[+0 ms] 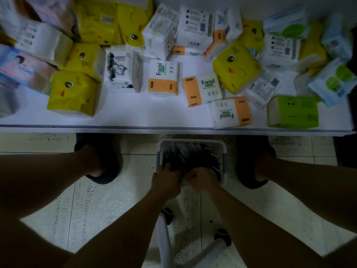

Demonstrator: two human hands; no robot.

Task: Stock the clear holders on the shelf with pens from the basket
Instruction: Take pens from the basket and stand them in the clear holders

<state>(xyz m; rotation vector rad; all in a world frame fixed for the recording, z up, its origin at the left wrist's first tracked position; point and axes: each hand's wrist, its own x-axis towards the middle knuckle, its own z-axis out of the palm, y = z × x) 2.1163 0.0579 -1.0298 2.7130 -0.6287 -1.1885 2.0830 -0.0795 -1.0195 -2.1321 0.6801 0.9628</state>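
Note:
A white basket (193, 142) sits on the tiled floor between my feet, filled with a heap of dark pens (190, 154). Both hands reach down into its near side. My left hand (167, 179) has its fingers curled into the pens at the basket's left corner. My right hand (201, 179) is curled beside it, fingers bent around dark pens; the grip itself is dim and partly hidden. No clear holders are in view.
A white shelf (135, 115) runs across the upper half, crowded with tissue packs (163, 79) in yellow, white-orange, green and blue. Its front edge overhangs the basket's far side. A white wheeled frame (164, 240) stands on the floor below my hands.

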